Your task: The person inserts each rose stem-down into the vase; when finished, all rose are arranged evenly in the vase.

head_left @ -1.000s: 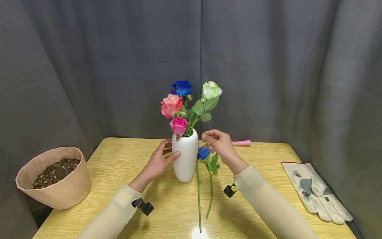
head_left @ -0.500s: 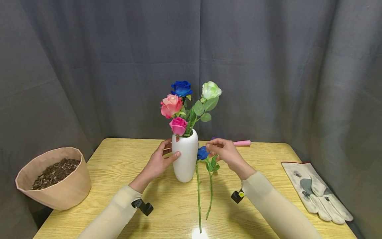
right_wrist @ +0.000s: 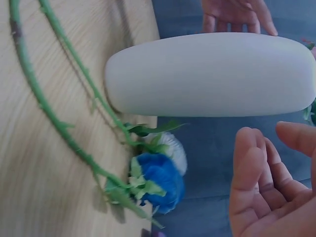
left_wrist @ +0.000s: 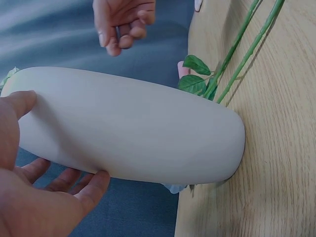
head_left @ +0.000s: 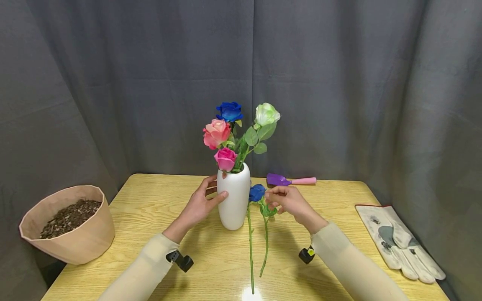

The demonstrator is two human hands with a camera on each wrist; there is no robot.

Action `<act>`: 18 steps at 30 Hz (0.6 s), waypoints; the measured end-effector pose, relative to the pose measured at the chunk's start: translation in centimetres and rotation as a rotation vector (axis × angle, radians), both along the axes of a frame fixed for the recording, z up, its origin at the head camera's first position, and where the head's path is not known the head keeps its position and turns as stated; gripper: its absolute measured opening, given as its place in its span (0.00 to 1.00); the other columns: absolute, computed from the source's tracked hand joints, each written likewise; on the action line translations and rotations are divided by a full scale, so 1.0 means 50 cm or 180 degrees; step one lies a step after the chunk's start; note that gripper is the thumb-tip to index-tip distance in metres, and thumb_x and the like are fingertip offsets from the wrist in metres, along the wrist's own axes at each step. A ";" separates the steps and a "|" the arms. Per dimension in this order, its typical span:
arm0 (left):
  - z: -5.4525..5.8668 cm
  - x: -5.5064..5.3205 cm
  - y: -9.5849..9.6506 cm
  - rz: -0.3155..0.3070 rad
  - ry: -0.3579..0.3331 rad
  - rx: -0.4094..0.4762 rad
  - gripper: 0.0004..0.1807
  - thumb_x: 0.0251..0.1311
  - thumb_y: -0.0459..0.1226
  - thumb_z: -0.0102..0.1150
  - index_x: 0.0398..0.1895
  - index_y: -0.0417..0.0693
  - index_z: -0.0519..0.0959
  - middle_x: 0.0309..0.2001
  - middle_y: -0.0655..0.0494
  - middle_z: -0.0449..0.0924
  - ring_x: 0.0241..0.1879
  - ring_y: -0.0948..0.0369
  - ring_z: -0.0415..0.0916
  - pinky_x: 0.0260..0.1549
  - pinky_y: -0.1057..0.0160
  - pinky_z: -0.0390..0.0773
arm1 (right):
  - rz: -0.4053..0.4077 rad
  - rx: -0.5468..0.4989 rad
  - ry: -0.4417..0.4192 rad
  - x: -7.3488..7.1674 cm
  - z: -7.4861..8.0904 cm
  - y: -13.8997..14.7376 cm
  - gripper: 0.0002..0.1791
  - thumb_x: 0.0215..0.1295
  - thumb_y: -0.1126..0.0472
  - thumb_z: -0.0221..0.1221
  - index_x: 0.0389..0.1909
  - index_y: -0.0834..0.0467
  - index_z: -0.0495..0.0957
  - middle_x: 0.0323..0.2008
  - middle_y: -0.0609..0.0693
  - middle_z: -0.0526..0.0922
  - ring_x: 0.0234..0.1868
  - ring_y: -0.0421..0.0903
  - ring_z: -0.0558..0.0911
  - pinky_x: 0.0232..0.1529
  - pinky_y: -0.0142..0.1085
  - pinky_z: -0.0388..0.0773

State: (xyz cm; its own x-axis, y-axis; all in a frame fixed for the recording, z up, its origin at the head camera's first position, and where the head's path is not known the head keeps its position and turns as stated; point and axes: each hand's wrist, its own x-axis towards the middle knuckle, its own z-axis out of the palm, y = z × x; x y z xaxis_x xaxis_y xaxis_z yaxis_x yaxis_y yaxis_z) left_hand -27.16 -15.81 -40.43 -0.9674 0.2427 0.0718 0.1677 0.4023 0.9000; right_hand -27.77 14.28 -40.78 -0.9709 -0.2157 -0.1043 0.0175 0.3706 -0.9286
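A white vase (head_left: 234,202) stands upright on the table, holding a dark blue rose (head_left: 229,111), a coral rose (head_left: 216,133), a pink rose (head_left: 226,159) and a pale green rose (head_left: 267,113). My left hand (head_left: 200,203) grips the vase from its left side, thumb across the front and fingers behind. My right hand (head_left: 289,202) hovers right of the vase with fingers loosely bent and nothing held. Just beside it, a blue rose (right_wrist: 160,180) lies on the table with a whitish rose (right_wrist: 176,153) behind it; their green stems reach toward the front.
A purple trowel with a pink handle (head_left: 304,181) lies at the table's back edge. On the left is a peach pot (head_left: 90,225) containing soil. Pale work gloves (head_left: 399,244) rest at the right edge. A grey curtain (head_left: 320,83) hangs behind the table (head_left: 158,217).
My right hand has moved down and to the right, away from the vase's mouth, uncovering the trowel's purple blade. The left hand and vase have stayed in place.
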 end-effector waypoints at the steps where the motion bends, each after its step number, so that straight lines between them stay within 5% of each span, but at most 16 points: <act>1: 0.000 0.000 0.000 0.0000 0.0003 -0.0002 0.44 0.64 0.58 0.60 0.77 0.57 0.53 0.73 0.46 0.61 0.73 0.42 0.62 0.66 0.40 0.71 | -0.0005 0.0008 -0.0023 0.000 -0.005 0.002 0.17 0.71 0.51 0.59 0.50 0.60 0.82 0.43 0.60 0.86 0.41 0.54 0.85 0.35 0.40 0.82; 18: 0.004 0.004 0.001 -0.0024 -0.0023 0.0029 0.43 0.64 0.58 0.60 0.77 0.57 0.53 0.74 0.46 0.60 0.73 0.42 0.61 0.66 0.40 0.71 | -0.0031 0.0145 -0.0309 0.004 -0.088 0.019 0.17 0.70 0.53 0.60 0.47 0.64 0.81 0.41 0.58 0.87 0.39 0.54 0.86 0.34 0.40 0.80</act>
State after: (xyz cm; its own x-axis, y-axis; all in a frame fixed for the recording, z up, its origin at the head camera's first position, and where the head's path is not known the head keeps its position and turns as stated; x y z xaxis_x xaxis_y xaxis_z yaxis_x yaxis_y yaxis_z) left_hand -26.97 -15.74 -40.24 -0.9661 0.2493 0.0671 0.1642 0.3928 0.9048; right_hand -27.54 15.21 -45.19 -0.9577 -0.1992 -0.2076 0.1104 0.4117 -0.9046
